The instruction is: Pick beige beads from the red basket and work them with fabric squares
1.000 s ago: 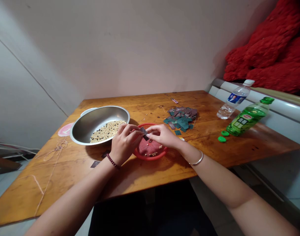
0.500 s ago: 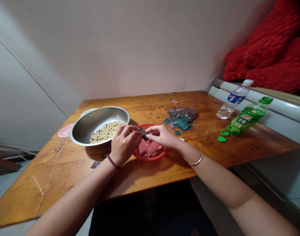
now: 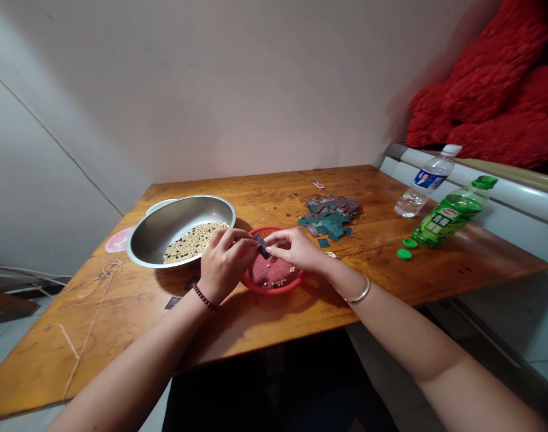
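Note:
Between my two hands is a small dark square piece point(image 3: 261, 245), which looks like cloth or thin sheet. My left hand point(image 3: 226, 261), closed, pinches its left side. My right hand point(image 3: 296, 249) grips its right edge between thumb and fingers. Both hands hover over a red plastic basket point(image 3: 274, 291) with a few pale beads point(image 3: 280, 282) scattered inside. A steel bowl point(image 3: 154, 243) stands on the left, tilted in view, with pale and dark beads point(image 3: 193, 242) in it. Right of the basket lies a pile of green and dark squares point(image 3: 332, 216).
On the wooden table point(image 3: 256, 327) are loose pale string point(image 3: 107, 270), a pink disc point(image 3: 118, 241) and another dark square point(image 3: 172, 302). A clear bottle point(image 3: 424, 183), a green bottle point(image 3: 451, 213) and two green caps point(image 3: 406, 248) stand at right. Behind is a red fluffy heap point(image 3: 485, 102).
The dark square between my fingers has turned slightly and shows more of its face. Both hands stay almost in place; the whole view shifts very slightly.

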{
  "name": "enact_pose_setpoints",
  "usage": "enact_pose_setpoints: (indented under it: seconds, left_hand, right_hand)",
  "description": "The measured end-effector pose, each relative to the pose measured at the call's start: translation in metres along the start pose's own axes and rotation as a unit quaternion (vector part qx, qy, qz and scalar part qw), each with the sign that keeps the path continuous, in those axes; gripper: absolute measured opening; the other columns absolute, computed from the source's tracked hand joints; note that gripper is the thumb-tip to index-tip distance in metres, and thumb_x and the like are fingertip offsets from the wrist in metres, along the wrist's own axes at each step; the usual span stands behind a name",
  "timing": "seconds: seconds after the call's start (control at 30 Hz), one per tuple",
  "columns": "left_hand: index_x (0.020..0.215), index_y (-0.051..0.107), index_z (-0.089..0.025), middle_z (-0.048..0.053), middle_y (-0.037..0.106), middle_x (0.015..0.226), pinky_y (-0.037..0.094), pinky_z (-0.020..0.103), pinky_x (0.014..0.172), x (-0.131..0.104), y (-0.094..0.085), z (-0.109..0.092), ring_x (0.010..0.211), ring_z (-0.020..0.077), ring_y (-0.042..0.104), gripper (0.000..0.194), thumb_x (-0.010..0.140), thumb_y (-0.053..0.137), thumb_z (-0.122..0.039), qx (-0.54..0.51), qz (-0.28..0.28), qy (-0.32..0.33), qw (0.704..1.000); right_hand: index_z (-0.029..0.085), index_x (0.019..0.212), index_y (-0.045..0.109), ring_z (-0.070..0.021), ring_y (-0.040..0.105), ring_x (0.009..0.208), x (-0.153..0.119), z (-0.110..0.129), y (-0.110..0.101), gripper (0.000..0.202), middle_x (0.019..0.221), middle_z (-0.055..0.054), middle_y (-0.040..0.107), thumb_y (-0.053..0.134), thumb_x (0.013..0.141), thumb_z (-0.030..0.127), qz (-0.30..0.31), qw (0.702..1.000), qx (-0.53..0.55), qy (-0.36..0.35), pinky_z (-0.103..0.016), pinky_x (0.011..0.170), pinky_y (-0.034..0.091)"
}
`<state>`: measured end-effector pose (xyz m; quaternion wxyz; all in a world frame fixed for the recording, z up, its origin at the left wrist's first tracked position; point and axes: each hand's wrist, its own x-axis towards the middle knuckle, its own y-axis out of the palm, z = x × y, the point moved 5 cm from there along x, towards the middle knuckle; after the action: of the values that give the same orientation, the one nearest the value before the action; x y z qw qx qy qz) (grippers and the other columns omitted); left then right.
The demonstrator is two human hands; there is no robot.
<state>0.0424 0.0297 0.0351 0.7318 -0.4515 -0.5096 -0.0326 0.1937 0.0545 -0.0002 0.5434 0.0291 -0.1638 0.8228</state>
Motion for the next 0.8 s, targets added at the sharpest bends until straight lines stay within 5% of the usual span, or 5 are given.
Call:
enact_pose_setpoints:
  seconds: [0.8]
  left_hand:
    - [0.087, 0.064, -0.022, 0.003, 0.063, 0.092, 0.045, 0.030, 0.081, 0.0006, 0.0007, -0.0053, 0.087, 0.0168, 0.051, 0.008, 0.080, 0.061, -0.026, -0.007, 0.024, 0.016, 1.000]
  right_hand:
    - [0.011, 0.093, 0.067, -0.0156, 0.066, 0.073, 0.0008, -0.0001, 0.0000, 0.021, 0.085, -0.007, 0.070, 0.059, 0.075, 0.020, -0.004, 1.000, -0.005, -0.008, -0.029, 0.069, 0.055]
